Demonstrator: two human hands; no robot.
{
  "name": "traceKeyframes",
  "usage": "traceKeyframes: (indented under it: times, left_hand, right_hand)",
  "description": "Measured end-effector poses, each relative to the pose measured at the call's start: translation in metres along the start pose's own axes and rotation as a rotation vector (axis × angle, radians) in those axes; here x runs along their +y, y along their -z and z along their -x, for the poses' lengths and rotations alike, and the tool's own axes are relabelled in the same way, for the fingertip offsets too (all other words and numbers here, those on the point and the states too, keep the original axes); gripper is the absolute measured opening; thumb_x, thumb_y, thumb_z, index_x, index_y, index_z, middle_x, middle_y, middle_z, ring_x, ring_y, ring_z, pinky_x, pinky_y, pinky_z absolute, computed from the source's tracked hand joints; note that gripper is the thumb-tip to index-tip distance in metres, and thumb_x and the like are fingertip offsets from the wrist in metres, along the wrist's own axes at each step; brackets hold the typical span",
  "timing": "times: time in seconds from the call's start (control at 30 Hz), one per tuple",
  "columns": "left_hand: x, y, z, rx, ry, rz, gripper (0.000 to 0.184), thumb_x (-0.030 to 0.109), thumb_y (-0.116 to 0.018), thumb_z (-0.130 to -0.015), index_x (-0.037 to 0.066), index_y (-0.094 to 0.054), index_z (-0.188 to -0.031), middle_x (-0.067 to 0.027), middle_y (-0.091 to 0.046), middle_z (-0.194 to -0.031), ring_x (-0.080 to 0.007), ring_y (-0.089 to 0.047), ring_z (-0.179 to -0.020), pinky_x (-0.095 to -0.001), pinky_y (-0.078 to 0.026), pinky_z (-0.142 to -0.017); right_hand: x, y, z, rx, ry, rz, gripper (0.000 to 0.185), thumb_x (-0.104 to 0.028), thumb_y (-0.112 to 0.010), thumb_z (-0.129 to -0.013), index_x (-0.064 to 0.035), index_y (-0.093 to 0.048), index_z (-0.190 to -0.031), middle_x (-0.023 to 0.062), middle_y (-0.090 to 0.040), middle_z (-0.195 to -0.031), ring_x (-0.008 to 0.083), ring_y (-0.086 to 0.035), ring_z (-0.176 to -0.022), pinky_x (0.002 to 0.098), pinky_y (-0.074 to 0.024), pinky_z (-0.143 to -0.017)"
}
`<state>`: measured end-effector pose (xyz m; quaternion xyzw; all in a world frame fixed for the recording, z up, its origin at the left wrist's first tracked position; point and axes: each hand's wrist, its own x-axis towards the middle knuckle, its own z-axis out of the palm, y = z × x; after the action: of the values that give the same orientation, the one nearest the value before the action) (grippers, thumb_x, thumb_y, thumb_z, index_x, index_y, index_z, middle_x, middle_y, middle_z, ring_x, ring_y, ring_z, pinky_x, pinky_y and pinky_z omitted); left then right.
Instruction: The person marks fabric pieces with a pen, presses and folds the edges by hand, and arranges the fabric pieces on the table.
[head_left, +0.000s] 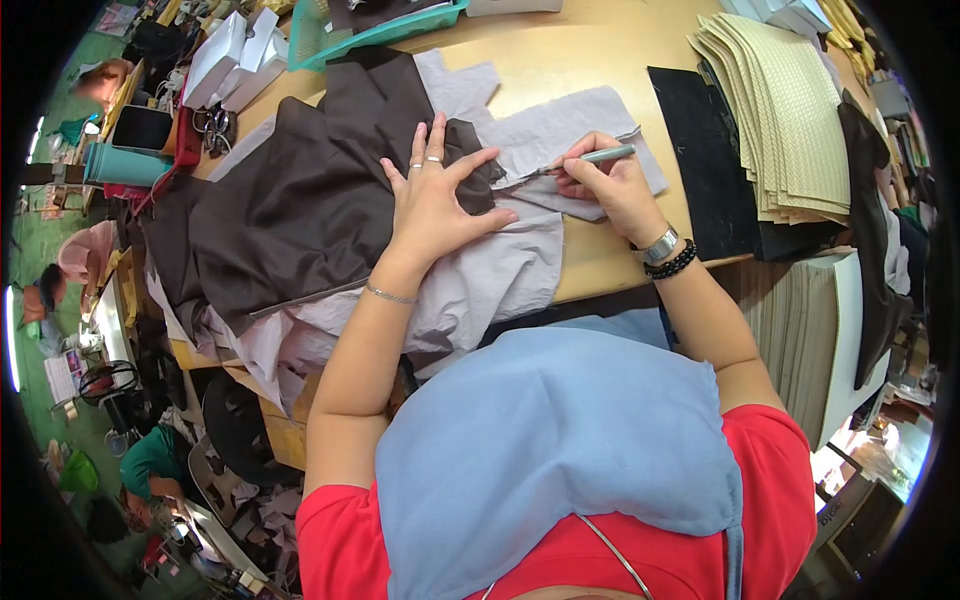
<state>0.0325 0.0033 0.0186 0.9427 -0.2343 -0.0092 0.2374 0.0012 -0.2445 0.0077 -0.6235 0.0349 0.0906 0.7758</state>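
Lettering on a dark panel [850, 527] at near right is too small for me to read over my remote feed. Two rings [433, 160] mark the left hand [432, 195], spread open, palm down on dark cloth [300, 210] across the left of the table [590, 50]. One pen-like tool [608, 154] is gripped in the right hand [608, 188], its tip at pale cloth [560, 120]. I count one teal tray [390, 36] far left, one stack of cream sheets [785, 110] far right.
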Motion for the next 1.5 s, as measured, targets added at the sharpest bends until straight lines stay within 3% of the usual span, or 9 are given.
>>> traceKeyframes:
  times: [0.27, 1.5]
  left_hand:
    - [-0.001, -0.0002, 0.0004, -0.011, 0.008, -0.014, 0.08, 0.062, -0.084, -0.056, 0.03, -0.067, -0.127, -0.0173, -0.021, -0.162, -0.0387, -0.016, -0.15, -0.0761, -0.007, -0.109]
    - [-0.0005, 0.0005, 0.0005, -0.022, 0.019, -0.014, 0.079, 0.062, -0.084, -0.056, 0.031, -0.067, -0.127, -0.0173, -0.022, -0.162, -0.0374, -0.016, -0.15, -0.0753, -0.008, -0.11]
  right_hand:
    - [0.0011, 0.0011, 0.0, -0.012, 0.036, -0.024, 0.007, -0.009, -0.065, -0.094, -0.0034, -0.06, -0.094, 0.0069, -0.07, -0.092, 0.0089, -0.066, -0.08, 0.0239, -0.0559, -0.071]
    - [0.0047, 0.003, -0.0013, 0.046, -0.007, -0.08, 0.008, -0.009, -0.063, -0.095, -0.0033, -0.058, -0.095, 0.0085, -0.069, -0.096, 0.0118, -0.067, -0.078, 0.0259, -0.0596, -0.071]
